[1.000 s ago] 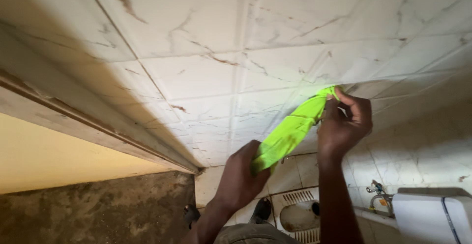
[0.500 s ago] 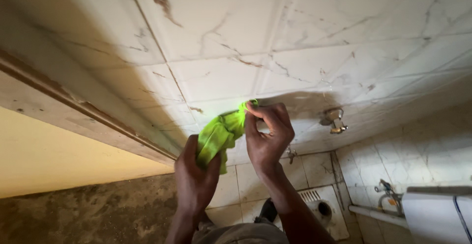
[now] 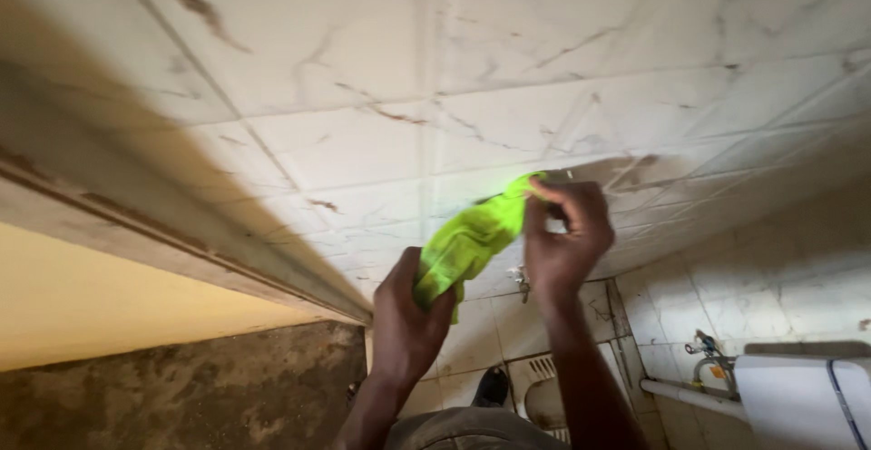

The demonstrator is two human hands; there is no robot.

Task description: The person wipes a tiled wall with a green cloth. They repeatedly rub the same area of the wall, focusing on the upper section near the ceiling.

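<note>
A bright green cloth [image 3: 467, 243] is stretched between both my hands in front of a white marbled tile wall [image 3: 381, 96]. My left hand [image 3: 406, 309] grips its lower end with closed fingers. My right hand [image 3: 562, 237] pinches the upper end, close to the wall. The cloth hangs slack and bunched between the two hands. A wall fitting behind my right hand is hidden.
A door frame edge [image 3: 181, 241] runs diagonally at left, with a yellow surface [image 3: 109, 305] below it. A floor squat toilet [image 3: 544, 396] lies beneath my arms. A white cistern [image 3: 803, 400] and a pipe with tap [image 3: 703, 350] stand at lower right. My foot [image 3: 494, 386] is on the tiles.
The view shifted, so both hands and the cloth sit further right. My right hand now covers the metal wall fitting seen half a second ago. Both hands still hold the cloth.
</note>
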